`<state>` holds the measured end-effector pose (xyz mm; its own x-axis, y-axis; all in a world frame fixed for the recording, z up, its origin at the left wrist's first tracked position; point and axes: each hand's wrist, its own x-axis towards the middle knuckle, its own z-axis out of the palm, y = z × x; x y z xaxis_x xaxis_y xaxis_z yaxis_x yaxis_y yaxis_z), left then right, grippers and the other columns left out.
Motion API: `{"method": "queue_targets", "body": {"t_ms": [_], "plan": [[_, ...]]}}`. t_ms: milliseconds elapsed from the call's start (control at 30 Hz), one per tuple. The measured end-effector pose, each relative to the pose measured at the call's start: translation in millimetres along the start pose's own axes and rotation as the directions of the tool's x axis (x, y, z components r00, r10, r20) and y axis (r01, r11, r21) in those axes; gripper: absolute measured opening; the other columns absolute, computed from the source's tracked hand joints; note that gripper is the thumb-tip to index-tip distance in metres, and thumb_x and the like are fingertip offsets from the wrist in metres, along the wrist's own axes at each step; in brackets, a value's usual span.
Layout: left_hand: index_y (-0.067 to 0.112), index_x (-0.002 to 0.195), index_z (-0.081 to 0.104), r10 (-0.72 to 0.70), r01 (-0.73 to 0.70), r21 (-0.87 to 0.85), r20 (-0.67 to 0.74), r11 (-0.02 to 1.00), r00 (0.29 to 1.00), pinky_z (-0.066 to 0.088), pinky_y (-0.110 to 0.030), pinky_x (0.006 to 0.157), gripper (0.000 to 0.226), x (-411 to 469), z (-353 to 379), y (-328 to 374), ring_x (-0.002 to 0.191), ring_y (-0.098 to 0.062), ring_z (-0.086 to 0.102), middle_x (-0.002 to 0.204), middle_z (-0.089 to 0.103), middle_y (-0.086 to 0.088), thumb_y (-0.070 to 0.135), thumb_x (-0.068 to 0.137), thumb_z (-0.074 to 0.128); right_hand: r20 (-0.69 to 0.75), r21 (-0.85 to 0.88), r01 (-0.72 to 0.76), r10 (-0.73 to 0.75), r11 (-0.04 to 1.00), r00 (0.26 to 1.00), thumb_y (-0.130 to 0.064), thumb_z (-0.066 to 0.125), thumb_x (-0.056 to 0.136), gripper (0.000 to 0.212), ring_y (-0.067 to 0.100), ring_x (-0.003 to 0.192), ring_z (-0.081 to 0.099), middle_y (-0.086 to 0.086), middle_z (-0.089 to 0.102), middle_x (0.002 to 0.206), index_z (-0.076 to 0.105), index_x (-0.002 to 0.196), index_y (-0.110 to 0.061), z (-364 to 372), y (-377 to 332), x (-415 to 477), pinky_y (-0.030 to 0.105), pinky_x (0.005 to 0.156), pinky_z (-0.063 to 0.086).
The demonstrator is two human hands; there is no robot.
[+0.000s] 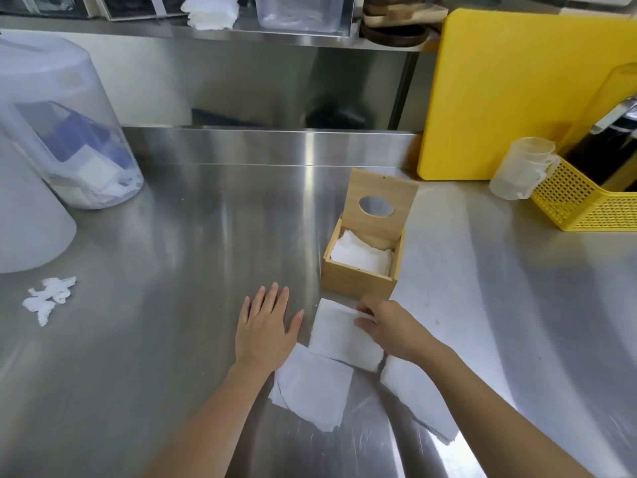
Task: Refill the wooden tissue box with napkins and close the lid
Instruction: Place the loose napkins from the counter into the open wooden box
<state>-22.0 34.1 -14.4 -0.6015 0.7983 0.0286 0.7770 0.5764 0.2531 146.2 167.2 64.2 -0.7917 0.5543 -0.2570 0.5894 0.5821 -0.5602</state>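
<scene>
Just beside right hand (389, 327), napkin (341, 339), box (358, 281) beyond

- Counter (206, 236): brushed steel, glossy, smooth.
- Box (358, 282) on the counter: pale wood, matt.
- Napkins (344, 336) before the box: white paper, matt, soft.
- Board (517, 98) behind the box: yellow plastic, smooth.
- Basket (579, 205) right of the box: yellow perforated plastic.
</scene>
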Motion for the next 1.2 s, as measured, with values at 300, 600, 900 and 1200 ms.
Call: {"method": "queue_targets", "body": {"t_ms": [300,600,900,1200], "plan": [[0.026,0.146,0.015,0.029,-0.031,0.082,0.018,0.996,0.999,0.005,-0.040,0.116,0.074,22,3,-2,0.144,-0.023,0.012,0.156,0.018,0.000,0.064,0.084,0.000,0.040,-0.011,0.141,-0.141,0.990,0.989,-0.022,0.053,0.090,0.005,0.019,0.077,0.053,0.002,0.060,0.088,0.054,0.086,-0.020,-42,-26,10,0.029,0.065,0.045],[0.020,0.133,0.046,0.019,-0.018,0.024,-0.040,1.000,0.999,0.025,-0.044,0.112,0.056,19,-5,3,0.133,-0.026,0.039,0.142,0.048,-0.005,0.052,0.088,0.038,-0.090,0.004,0.081,-0.080,0.997,0.993,-0.020,0.055,0.087,0.011,0.010,0.065,0.046,-0.005,0.053,0.071,0.055,0.078,-0.015,-83,-20,63,0.027,0.056,0.035],[0.019,0.124,0.057,0.004,-0.001,0.052,-0.055,0.999,0.998,0.037,-0.047,0.105,0.056,19,-10,5,0.123,-0.027,0.052,0.131,0.059,-0.006,0.052,0.084,0.035,-0.172,-0.310,-0.098,0.046,0.946,0.984,-0.011,0.042,0.082,0.021,0.026,0.063,0.044,0.004,0.047,0.061,0.040,0.061,-0.014,-67,-2,98,0.029,0.048,0.029],[0.021,0.127,0.055,0.000,0.002,0.058,-0.044,0.998,0.999,0.035,-0.046,0.106,0.059,20,-9,5,0.125,-0.026,0.050,0.134,0.057,-0.005,0.053,0.084,0.029,-0.177,-0.599,-0.132,0.030,0.790,0.984,-0.013,0.038,0.089,0.019,0.034,0.076,0.059,0.013,0.066,0.093,0.047,0.105,-0.010,-58,2,105,0.032,0.058,0.038]]}}
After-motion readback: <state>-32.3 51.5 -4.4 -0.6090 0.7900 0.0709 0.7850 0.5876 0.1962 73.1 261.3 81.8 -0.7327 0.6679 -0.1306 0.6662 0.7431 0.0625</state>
